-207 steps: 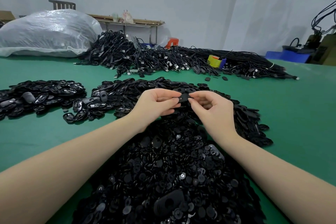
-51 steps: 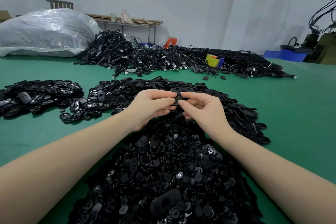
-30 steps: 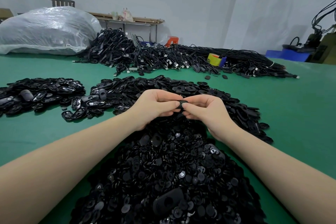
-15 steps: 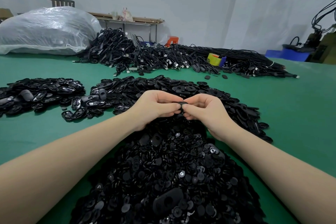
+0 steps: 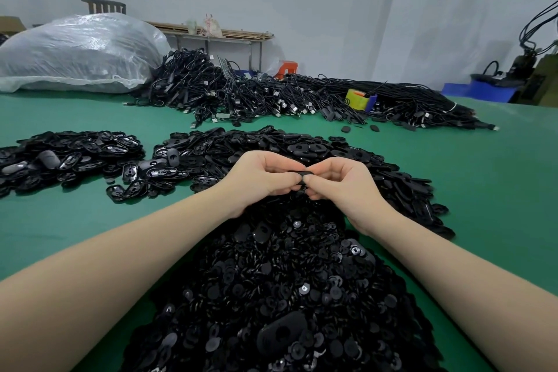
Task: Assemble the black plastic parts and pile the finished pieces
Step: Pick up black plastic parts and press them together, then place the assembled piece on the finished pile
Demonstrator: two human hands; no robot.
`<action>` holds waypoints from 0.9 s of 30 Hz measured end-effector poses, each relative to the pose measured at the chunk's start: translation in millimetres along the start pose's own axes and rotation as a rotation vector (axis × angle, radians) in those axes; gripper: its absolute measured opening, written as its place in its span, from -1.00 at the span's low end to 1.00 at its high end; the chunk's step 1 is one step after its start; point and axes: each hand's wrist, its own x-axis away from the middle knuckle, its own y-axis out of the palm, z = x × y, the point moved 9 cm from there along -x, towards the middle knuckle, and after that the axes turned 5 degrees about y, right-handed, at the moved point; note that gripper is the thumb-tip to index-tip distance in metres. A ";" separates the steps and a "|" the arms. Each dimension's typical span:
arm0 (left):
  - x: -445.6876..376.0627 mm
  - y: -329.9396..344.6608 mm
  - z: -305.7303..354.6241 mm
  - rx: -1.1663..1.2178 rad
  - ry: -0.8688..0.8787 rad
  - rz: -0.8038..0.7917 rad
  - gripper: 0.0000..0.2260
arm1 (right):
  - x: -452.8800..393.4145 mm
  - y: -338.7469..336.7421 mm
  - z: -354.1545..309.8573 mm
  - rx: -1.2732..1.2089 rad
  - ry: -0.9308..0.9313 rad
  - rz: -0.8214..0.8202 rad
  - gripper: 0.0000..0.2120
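A small black plastic part [image 5: 302,173] is pinched between my left hand [image 5: 259,178] and my right hand [image 5: 338,183], fingertips meeting over it; most of it is hidden by the fingers. Both hands hover above a big heap of small round black pieces [image 5: 287,290] close to me. Behind the hands lies a heap of black oval shells [image 5: 302,148]. Another pile of oval pieces [image 5: 66,154] sits on the left of the green table [image 5: 483,190].
A long mound of black cables [image 5: 287,103] runs across the far side of the table, with a yellow and blue roll [image 5: 360,100] in it. A large clear plastic bag [image 5: 78,51] lies at the far left. Blue bins [image 5: 480,90] and machinery stand at the right.
Both hands stay together on the part. My fingertips have closed tighter over it, and the hands have shifted only slightly.
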 end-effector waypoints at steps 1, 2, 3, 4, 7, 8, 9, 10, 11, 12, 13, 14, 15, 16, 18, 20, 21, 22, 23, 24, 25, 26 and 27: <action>-0.2 -0.9 -0.3 -0.009 0.001 0.011 -0.84 | -0.1 -0.1 0.0 0.001 0.001 0.005 -0.92; -0.4 -1.4 -0.4 -0.018 0.006 0.023 -0.85 | -0.3 -0.8 0.1 -0.002 0.002 0.012 -0.93; -0.3 -1.6 0.5 -0.029 0.014 0.030 -0.86 | -0.7 -1.9 0.2 -0.009 0.004 0.020 -0.93; -0.3 -1.5 2.5 -0.041 0.029 0.030 -0.86 | -0.9 -3.1 0.4 -0.018 0.006 0.030 -0.94; -1.2 -3.5 17.8 -0.153 0.101 0.025 -0.80 | 0.2 -7.5 -2.8 -0.018 -0.040 0.087 -0.91; -2.3 -5.3 22.7 -0.194 0.110 0.023 -0.79 | 1.0 -9.1 -4.9 -0.002 -0.071 0.118 -0.89; -3.2 -7.6 26.9 -0.208 0.103 0.021 -0.79 | 1.8 -11.1 -6.6 0.015 -0.099 0.152 -0.88; -4.4 -11.7 30.4 -0.198 0.085 0.026 -0.80 | 2.5 -13.6 -7.4 0.028 -0.118 0.186 -0.88; -6.2 -18.4 33.6 -0.181 0.066 0.042 -0.81 | 3.0 -16.4 -7.9 0.036 -0.129 0.216 -0.88; -8.5 -29.7 37.3 -0.175 0.054 0.086 -0.83 | 3.3 -19.0 -8.0 0.043 -0.134 0.235 -0.89; -10.4 -47.0 41.6 -0.179 0.048 0.168 -0.83 | 3.4 -20.6 -8.0 0.050 -0.134 0.243 -0.89; -11.3 -70.5 45.8 -0.181 0.048 0.285 -0.83 | 3.4 -21.5 -7.8 0.057 -0.132 0.244 -0.90; -9.4 -98.1 48.7 -0.169 0.049 0.425 -0.82 | 3.6 -22.0 -7.7 0.065 -0.132 0.243 -0.90; -4.5 -129.0 49.7 -0.153 0.045 0.574 -0.80 | 3.7 -21.6 -8.0 0.076 -0.134 0.242 -0.89; 14.0 -188.9 46.5 -0.200 0.026 0.840 -0.77 | 4.0 -19.0 -8.5 0.100 -0.136 0.240 -0.87; 37.7 -237.6 37.9 -0.376 -0.038 1.020 -0.73 | 3.7 -16.8 -9.3 0.113 -0.136 0.232 -0.85; 48.5 -255.3 32.4 -0.465 -0.092 1.075 -0.71 | 3.7 -16.2 -9.7 0.116 -0.136 0.227 -0.84; 56.5 -268.0 27.0 -0.540 -0.153 1.095 -0.67 | 3.8 -15.9 -10.0 0.117 -0.136 0.225 -0.84; 61.1 -274.9 22.3 -0.604 -0.218 1.085 -0.63 | 4.0 -16.2 -10.3 0.117 -0.138 0.226 -0.84; 62.1 -277.0 18.9 -0.659 -0.278 1.054 -0.59 | 4.3 -16.6 -10.6 0.119 -0.140 0.229 -0.84; 60.2 -274.2 18.3 -0.715 -0.322 1.010 -0.56 | 4.5 -16.6 -11.0 0.124 -0.143 0.231 -0.84; 55.1 -267.3 21.3 -0.773 -0.340 0.956 -0.55 | 4.8 -16.3 -11.5 0.131 -0.146 0.231 -0.84; 47.2 -255.7 27.1 -0.830 -0.325 0.887 -0.56 | 5.0 -15.8 -12.0 0.139 -0.149 0.229 -0.84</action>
